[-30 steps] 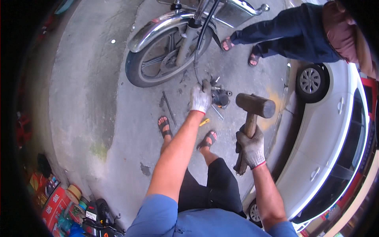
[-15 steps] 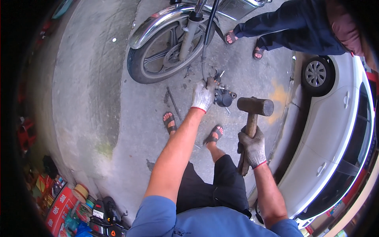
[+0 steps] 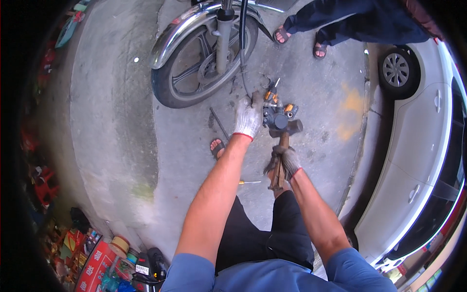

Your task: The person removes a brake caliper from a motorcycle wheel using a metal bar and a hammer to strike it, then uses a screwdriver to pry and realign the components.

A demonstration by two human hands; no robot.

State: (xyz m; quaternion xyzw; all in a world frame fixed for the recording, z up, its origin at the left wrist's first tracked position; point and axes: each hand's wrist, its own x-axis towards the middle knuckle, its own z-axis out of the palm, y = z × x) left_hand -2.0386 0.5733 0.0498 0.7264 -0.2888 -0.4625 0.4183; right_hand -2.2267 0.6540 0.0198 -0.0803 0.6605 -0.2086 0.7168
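My left hand (image 3: 249,118), in a white and grey knit glove, is closed at the left side of a dark brake caliper (image 3: 278,119). A black hose (image 3: 244,73) runs down to it from the motorcycle. In my right hand (image 3: 288,159), also gloved, is the wooden handle of a hammer (image 3: 293,128). Its blunt metal head overlaps the caliper's lower edge in view; whether they touch, I cannot tell. Just beyond the caliper lies a screwdriver (image 3: 272,94) with an orange and black handle. An orange and black piece (image 3: 291,110) sits to its right.
The motorcycle's front wheel (image 3: 204,63) stands at the upper left. A metal bar (image 3: 220,124) and a thin yellow-handled tool (image 3: 249,182) lie on the concrete. A white car (image 3: 413,146) is at right, and another person's sandalled feet (image 3: 319,50) are at the far side.
The hammer in my right hand has come down and left, from the right side to the caliper. My left hand stays beside the caliper. The view has shifted slightly.
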